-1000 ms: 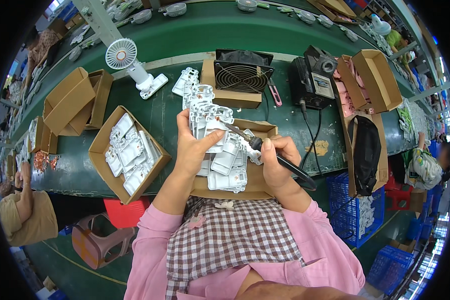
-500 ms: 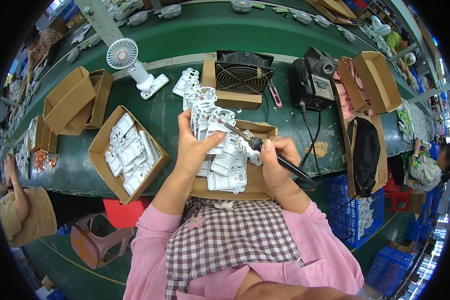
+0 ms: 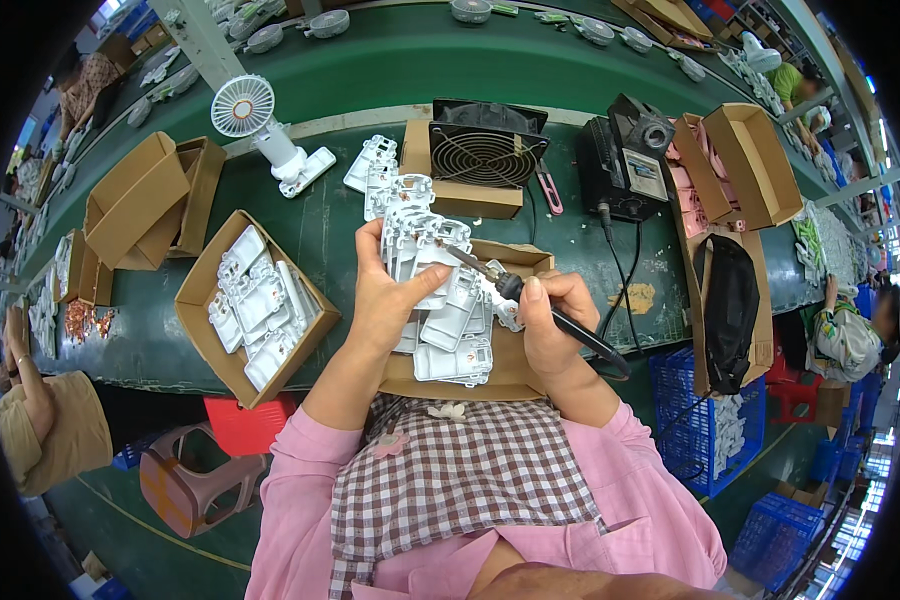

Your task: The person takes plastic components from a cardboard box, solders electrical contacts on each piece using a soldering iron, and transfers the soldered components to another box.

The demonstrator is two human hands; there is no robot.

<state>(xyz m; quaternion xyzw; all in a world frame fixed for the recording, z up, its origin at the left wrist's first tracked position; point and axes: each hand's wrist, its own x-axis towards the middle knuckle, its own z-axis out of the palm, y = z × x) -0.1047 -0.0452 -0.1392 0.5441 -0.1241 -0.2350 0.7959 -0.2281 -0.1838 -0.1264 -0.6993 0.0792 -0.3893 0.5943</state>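
My left hand (image 3: 385, 300) is closed on a stack of white plastic housings (image 3: 408, 228), its thumb pressed over their near side. Between the fingers and thumb of my right hand (image 3: 555, 325) is a soldering iron (image 3: 511, 287) with a black grip. The iron points up and left, its tip at the upper housings beside my left thumb; whether it touches them I cannot tell. More white housings (image 3: 454, 362) lie under my hands, in and over an open cardboard box (image 3: 515, 362). The iron's black cable bends back past my right hand.
A box of white housings (image 3: 325, 322) stands at left, near a white handheld fan (image 3: 288, 163). Behind my hands is a black cooling fan (image 3: 482, 158); right of it are a pink-handled cutter (image 3: 550, 190) and a black soldering station (image 3: 620, 165). A black pouch (image 3: 728, 315) lies further right.
Small fans on the far belt have shifted slightly left. My hands, the housings and the iron look almost unmoved.
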